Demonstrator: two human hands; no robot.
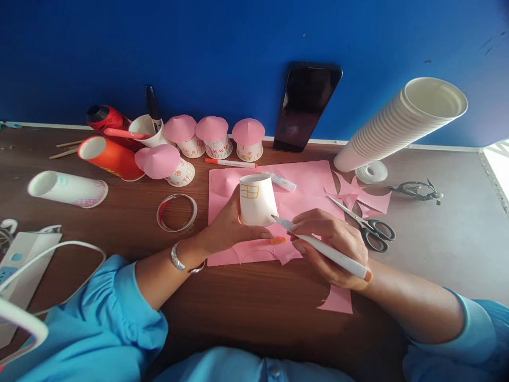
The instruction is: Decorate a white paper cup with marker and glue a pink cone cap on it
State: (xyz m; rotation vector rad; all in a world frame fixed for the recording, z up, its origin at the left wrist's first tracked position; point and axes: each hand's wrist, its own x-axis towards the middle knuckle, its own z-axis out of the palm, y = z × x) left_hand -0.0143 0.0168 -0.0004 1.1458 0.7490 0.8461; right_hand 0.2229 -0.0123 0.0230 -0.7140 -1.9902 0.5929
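Note:
A white paper cup [260, 204] with a yellow-brown window drawn on its upper left side is held by my left hand [228, 225], the thumb below it and the fingers hidden behind. My right hand [334, 246] is closed round a white marker [332, 253] with an orange end; its tip is at the cup's lower right edge. Under both hands lies pink paper [306, 180]. An orange cap [278, 240] rests on it below the cup, and a white glue stick or tube [281, 181] lies behind the cup.
Scissors [368, 225] and pink scraps [374, 200] lie right of the paper. A tall cup stack [393, 127] and a phone [308, 106] lean at the back wall. Pink-roofed cups [248, 139] stand at the back left, near a tape roll [177, 213].

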